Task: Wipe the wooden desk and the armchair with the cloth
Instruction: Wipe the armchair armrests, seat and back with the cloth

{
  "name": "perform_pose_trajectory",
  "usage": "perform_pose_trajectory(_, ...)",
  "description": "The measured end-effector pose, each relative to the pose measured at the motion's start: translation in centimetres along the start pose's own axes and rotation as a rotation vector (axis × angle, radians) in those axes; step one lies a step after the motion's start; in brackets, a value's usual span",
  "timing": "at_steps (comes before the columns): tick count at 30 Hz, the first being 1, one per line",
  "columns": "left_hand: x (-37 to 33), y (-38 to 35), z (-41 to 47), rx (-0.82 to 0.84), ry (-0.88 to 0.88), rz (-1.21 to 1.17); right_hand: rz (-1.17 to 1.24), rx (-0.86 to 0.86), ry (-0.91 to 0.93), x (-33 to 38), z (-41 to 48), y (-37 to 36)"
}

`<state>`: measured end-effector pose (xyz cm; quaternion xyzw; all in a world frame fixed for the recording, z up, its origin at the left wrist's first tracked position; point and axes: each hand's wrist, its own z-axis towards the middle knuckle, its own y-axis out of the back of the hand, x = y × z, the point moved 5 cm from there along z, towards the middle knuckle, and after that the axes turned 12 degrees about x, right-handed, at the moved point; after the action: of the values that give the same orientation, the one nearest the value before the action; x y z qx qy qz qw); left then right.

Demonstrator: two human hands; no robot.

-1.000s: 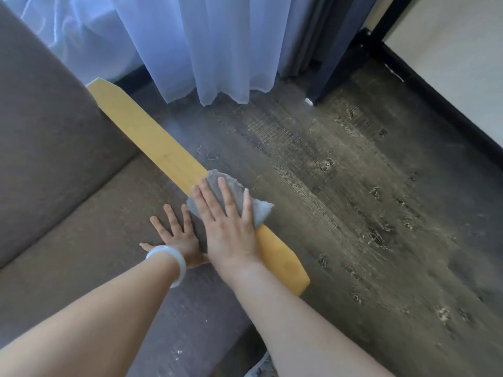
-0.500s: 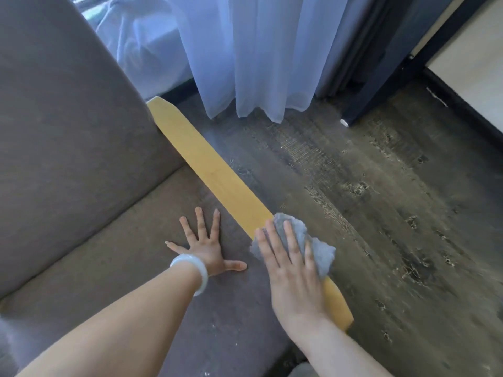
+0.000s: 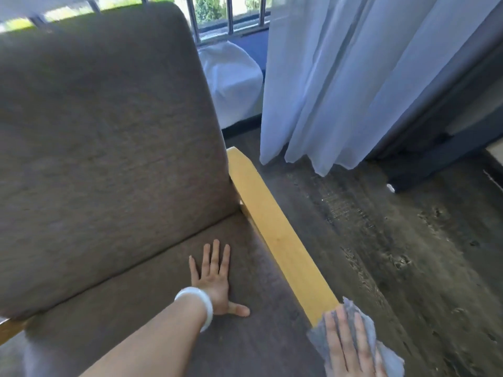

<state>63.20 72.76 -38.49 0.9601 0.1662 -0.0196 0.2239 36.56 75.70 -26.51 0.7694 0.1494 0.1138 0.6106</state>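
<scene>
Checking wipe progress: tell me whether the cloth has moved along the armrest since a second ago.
Yes. The cloth, under the right hand, has slid along the yellow armrest toward its near end, away from the backrest.

floor (image 3: 408, 254): dark worn wood planks, scuffed pale in patches
sheer curtain (image 3: 340, 77): white-blue, hem hangs just above the floor
dark drape (image 3: 449, 118): right of the sheer, reaches the floor
window bars (image 3: 231, 14): vertical, greenery behind
white bundle (image 3: 234, 83): under the window, left of the sheer
</scene>
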Motion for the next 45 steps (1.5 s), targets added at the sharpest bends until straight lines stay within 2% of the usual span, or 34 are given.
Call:
perform_pose_trajectory(3, 0.4, -0.3, 0.9, 0.020, -0.018, -0.001, 0.176, 0.190, 0.015, 3.8, 6.4, 2.0)
perform_pose_trajectory(5, 0.6, -0.4, 1.0, 0.020, -0.019, 0.005, 0.147, 0.276, 0.079, 6.8, 12.4, 3.4)
perform_pose_trajectory(9, 0.6, -0.1, 1.0, 0.019, -0.023, 0.021, 0.197, 0.267, 0.203, 10.9, 22.9, 5.4)
perform_pose_trajectory(11, 0.9, 0.2, 0.8, 0.032, -0.021, 0.040, 0.199, 0.257, 0.209, 10.9, 22.8, 5.0)
perform_pose_trajectory(14, 1.1, 0.7, 0.9, 0.048, -0.031, 0.048, 0.158, 0.218, 0.181, 8.7, 16.9, 4.0)
perform_pose_trajectory(18, 1.1, 1.0, 1.3, 0.063, -0.041, 0.051, 0.167, 0.261, 0.150, 6.9, 13.7, 2.8)
perform_pose_trajectory(21, 1.2, 0.7, 1.5, 0.050, -0.043, 0.054, 0.190, 0.226, 0.168, 9.3, 18.7, 3.9)
perform_pose_trajectory(24, 1.2, 0.6, 1.6, 0.054, -0.047, 0.047, 0.262, 0.271, 0.291, 12.0, 27.2, 5.6)
perform_pose_trajectory(27, 1.2, 0.7, 1.5, 0.066, -0.036, 0.055, 0.342, 0.437, 0.476, 13.4, 33.1, 7.5)
perform_pose_trajectory(29, 1.0, 1.0, 1.1, 0.087, -0.037, 0.060, 0.427, 0.550, 0.522, 13.5, 34.2, 7.8)
perform_pose_trajectory(32, 0.8, 1.0, 0.8, 0.086, -0.032, 0.065, 0.480, 0.416, 0.482, 13.0, 32.2, 7.7)
perform_pose_trajectory(35, 0.8, 1.1, 0.5, 0.072, -0.028, 0.066, 0.343, 0.271, 0.362, 10.0, 24.4, 5.3)
perform_pose_trajectory(37, 0.8, 1.1, 0.5, 0.057, -0.027, 0.060, 0.276, 0.261, 0.328, 7.6, 18.0, 3.9)
perform_pose_trajectory(39, 0.7, 1.1, 0.7, 0.058, -0.027, 0.059, 0.200, 0.316, 0.274, 6.3, 15.3, 3.1)
perform_pose_trajectory(43, 0.8, 0.7, 1.3, 0.046, -0.014, 0.066, 0.103, 0.289, 0.239, 9.8, 21.4, 4.2)
perform_pose_trajectory(45, 0.9, 0.4, 1.6, 0.037, -0.009, 0.064, 0.153, 0.304, 0.227, 12.3, 26.9, 5.5)
